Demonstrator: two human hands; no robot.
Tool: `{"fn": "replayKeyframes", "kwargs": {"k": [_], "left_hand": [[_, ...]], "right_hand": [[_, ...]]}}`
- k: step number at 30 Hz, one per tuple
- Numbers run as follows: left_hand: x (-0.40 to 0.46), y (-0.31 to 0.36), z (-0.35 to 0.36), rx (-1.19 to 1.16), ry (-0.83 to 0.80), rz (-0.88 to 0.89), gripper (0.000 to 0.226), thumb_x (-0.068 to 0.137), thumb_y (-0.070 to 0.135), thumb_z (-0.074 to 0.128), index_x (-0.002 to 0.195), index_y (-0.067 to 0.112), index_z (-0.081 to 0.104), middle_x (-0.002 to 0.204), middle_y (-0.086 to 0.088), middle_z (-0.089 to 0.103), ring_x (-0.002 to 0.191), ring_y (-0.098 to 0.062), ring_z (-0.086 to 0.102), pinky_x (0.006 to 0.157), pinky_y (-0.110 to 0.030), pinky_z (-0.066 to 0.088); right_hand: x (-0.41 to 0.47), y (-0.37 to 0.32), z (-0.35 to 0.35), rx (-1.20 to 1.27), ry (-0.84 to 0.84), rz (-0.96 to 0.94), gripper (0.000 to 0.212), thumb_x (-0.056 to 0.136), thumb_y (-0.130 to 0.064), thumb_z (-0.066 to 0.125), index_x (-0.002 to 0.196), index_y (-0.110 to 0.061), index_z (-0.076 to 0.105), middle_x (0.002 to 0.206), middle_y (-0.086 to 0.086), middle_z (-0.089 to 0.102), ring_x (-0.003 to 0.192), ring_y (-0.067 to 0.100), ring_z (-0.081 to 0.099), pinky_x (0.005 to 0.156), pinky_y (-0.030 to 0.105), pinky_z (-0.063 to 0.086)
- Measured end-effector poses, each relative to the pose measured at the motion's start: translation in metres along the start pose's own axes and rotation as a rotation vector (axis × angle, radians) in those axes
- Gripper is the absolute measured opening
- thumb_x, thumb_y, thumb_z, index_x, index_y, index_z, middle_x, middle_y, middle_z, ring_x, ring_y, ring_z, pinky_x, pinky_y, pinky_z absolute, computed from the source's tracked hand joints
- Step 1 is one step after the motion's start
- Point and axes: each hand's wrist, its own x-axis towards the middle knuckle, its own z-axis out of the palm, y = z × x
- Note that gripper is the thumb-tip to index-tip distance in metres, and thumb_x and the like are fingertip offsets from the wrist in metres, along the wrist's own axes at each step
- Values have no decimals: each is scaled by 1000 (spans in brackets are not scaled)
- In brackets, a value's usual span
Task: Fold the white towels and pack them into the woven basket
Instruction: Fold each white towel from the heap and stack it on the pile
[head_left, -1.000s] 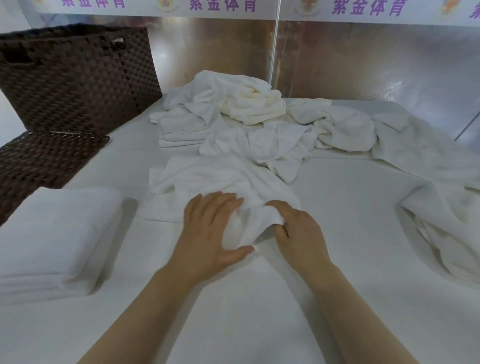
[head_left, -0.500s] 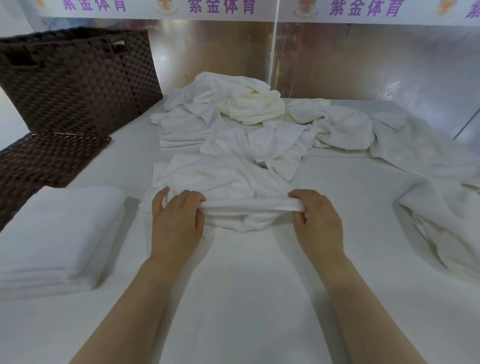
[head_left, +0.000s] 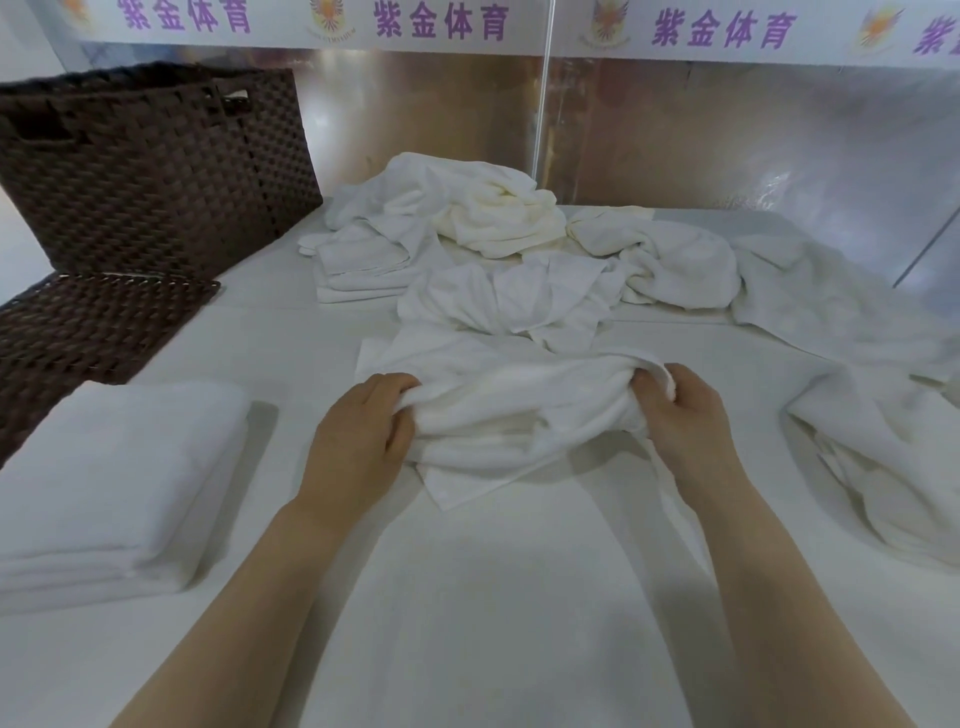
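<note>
left hand (head_left: 358, 441), right hand (head_left: 680, 415) grip towel (head_left: 519, 410) (now bunched, pulled nearer).

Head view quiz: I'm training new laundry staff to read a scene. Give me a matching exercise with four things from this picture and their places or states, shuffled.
Things:
1. woven basket
2. folded towel stack
3. crumpled towel
4. basket lid

Places or states:
A. gripped by the left hand and the right hand
B. lying flat in front of the basket
C. standing at the far left
D. neatly squared at the near left

Pairs: 1-C, 2-D, 3-A, 4-B
</note>
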Motion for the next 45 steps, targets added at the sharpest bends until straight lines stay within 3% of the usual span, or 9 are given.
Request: {"fn": "replayKeyframes", "kwargs": {"k": [8, 10, 13, 17, 25, 30, 36, 39, 45], "left_hand": [[6, 73, 7, -351, -345, -77, 109, 69, 64, 75, 154, 35, 12, 123, 12, 48, 107, -1, 46, 99, -26, 37], [14, 81, 9, -306, -259, -29, 82, 74, 56, 73, 144, 35, 35, 109, 12, 49, 95, -4, 50, 89, -27, 43], [20, 77, 7, -183, -120, 60, 17, 78, 42, 57, 84, 26, 53, 77, 10, 44, 67, -11, 47, 64, -34, 43], [16, 60, -1, -226, -26, 36, 12, 74, 32, 47, 77, 21, 51, 72, 7, 45, 64, -17, 46, 58, -38, 41], [30, 51, -34, -348, 134, -62, 19, 78, 30, 41, 67, 39, 29, 69, 9, 38, 65, -14, 40, 58, -32, 32], [43, 39, -42, -64, 132, 23, 22, 76, 30, 44, 84, 16, 60, 75, 1, 50, 63, -20, 47, 57, -39, 42], [20, 26, -15, 12, 18, 111, 24, 82, 29, 49, 95, 11, 58, 88, -1, 51, 68, -21, 49, 61, -37, 43], [2, 23, 2, -154, -140, 138, 24, 88, 28, 61, 108, 17, 54, 103, 7, 47, 82, -9, 48, 67, -16, 39], [-4, 18, 6, -273, -163, 4, 27, 91, 34, 63, 113, 22, 52, 109, 10, 46, 86, -6, 49, 68, -19, 43]], "right_hand": [[-22, -44, 23, -161, -279, -354, 18, 88, -14, 59, 92, -29, 66, 89, -14, 66, 81, -1, 59, 66, 9, 41], [-31, -52, 34, -178, -357, -414, 22, 86, -12, 58, 97, -30, 66, 95, -15, 65, 88, 0, 58, 71, 9, 43], [-31, -47, 41, -241, -232, -500, 21, 85, -12, 56, 99, -28, 60, 96, -13, 61, 88, 2, 55, 70, 11, 41], [-14, -25, 39, -542, -10, -631, 15, 86, -14, 56, 99, -19, 63, 96, -5, 59, 87, 16, 49, 69, 30, 43], [4, -12, 48, -556, -121, -416, 15, 89, -14, 52, 99, -15, 63, 94, 0, 62, 86, 21, 55, 67, 32, 42], [19, -14, 34, -556, -97, -248, 11, 88, -12, 47, 92, -16, 57, 85, 1, 60, 77, 22, 56, 65, 36, 46], [35, 9, 15, -756, 9, -215, 18, 94, -18, 47, 108, -14, 58, 103, 8, 58, 89, 30, 57, 69, 36, 43], [26, 19, 8, -679, -47, -88, 13, 95, -23, 51, 103, -15, 45, 92, 5, 61, 79, 27, 57, 64, 38, 45], [-43, 25, 20, -558, -334, -560, 28, 90, -38, 59, 69, -25, 46, 66, -8, 52, 64, 11, 47, 59, 31, 37]]}}
